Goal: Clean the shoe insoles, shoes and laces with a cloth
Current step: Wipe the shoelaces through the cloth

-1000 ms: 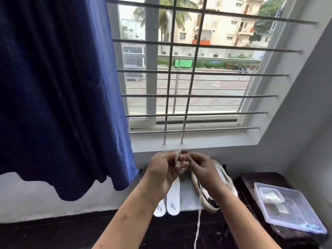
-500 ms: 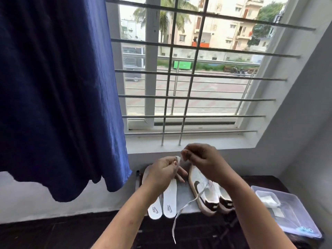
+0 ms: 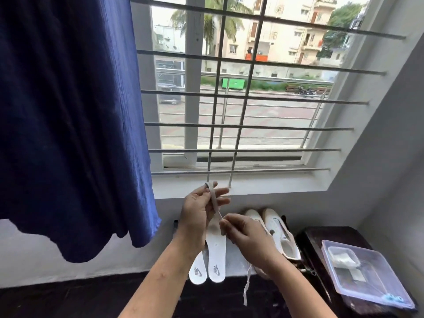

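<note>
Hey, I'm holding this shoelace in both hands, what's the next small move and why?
Probably slide the right hand down the lace toward its hanging end. The left hand anchors the top, looped over a finger; the right pinches just below, and the rest dangles beneath.

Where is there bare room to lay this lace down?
The window sill is bare from curtain to right wall. A narrow dark tabletop strip lies between shoes and plastic box. Insoles and shoes crowd the ledge below.
</note>
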The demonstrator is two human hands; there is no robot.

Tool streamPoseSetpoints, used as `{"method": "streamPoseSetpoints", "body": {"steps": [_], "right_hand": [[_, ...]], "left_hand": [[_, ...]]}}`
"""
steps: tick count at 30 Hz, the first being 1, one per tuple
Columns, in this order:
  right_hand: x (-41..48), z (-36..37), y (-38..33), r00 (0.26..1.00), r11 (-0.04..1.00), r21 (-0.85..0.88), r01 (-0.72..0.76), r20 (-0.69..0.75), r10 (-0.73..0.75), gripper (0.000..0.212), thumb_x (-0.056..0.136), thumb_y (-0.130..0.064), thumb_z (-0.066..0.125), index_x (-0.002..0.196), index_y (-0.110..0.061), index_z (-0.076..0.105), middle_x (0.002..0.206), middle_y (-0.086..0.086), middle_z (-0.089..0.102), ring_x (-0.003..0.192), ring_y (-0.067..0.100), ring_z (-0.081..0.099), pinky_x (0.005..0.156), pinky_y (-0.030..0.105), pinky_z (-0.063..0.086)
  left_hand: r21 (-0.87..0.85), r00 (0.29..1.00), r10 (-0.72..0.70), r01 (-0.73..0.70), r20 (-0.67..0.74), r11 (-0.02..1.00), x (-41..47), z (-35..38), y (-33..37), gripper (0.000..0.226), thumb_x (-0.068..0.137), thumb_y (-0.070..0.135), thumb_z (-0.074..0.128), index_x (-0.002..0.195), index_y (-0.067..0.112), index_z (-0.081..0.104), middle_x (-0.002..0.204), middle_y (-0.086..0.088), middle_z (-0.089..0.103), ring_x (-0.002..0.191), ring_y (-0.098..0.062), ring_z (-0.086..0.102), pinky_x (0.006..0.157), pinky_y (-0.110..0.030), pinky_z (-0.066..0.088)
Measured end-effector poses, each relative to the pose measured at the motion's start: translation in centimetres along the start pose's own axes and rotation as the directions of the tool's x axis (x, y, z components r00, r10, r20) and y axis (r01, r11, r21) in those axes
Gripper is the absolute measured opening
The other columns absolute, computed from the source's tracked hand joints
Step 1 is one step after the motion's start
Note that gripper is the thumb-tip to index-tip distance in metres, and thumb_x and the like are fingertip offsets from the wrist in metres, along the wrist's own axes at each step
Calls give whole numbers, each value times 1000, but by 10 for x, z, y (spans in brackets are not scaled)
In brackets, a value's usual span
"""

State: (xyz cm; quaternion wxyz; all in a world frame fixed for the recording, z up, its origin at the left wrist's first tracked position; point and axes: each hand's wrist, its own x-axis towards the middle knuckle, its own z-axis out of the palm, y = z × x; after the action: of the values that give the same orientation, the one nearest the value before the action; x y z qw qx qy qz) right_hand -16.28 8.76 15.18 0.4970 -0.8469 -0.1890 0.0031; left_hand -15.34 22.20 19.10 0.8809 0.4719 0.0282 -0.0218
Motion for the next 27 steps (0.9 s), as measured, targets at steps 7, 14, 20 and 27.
{"method": "streamPoseSetpoints", "body": {"steps": [7, 14, 20, 27], "right_hand": [[19, -51, -32, 991, 956, -268, 118, -22, -129, 37, 91, -21, 58, 56, -29, 50, 51, -11, 53, 51, 4, 46, 54, 22, 35], [35, -50, -1, 973, 987, 158, 24, -229, 13, 27, 85, -37, 59, 72, -15, 67, 64, 8, 59, 63, 20, 51, 61, 40, 41], [15, -8, -4, 995, 999, 33, 1, -100, 3, 23, 90, -31, 51, 72, -18, 60, 63, 0, 56, 60, 10, 48, 59, 29, 38], [10, -30, -34, 994, 977, -183, 106, 29, -103, 39, 94, -18, 54, 58, -32, 46, 54, -20, 52, 54, 0, 42, 54, 14, 31]], "left_hand": [[718, 987, -16, -104, 159, 688, 6, -12, -19, 31, 98, 14, 41, 78, 20, 64, 76, -1, 72, 67, -19, 70, 77, -38, 54], [159, 921, -155, 104, 356, 982, -4, 10, 2, 33, 96, -1, 32, 102, 0, 65, 75, -11, 69, 56, -14, 63, 62, -21, 53], [-133, 986, -29, 51, 164, 990, 5, 7, 4, 32, 98, 2, 31, 105, 0, 62, 82, -9, 73, 66, -14, 69, 64, -19, 56], [449, 978, 204, -197, 33, 871, 18, -9, 0, 30, 100, 8, 36, 93, 18, 63, 90, -6, 71, 82, -16, 71, 76, -37, 57]]}}
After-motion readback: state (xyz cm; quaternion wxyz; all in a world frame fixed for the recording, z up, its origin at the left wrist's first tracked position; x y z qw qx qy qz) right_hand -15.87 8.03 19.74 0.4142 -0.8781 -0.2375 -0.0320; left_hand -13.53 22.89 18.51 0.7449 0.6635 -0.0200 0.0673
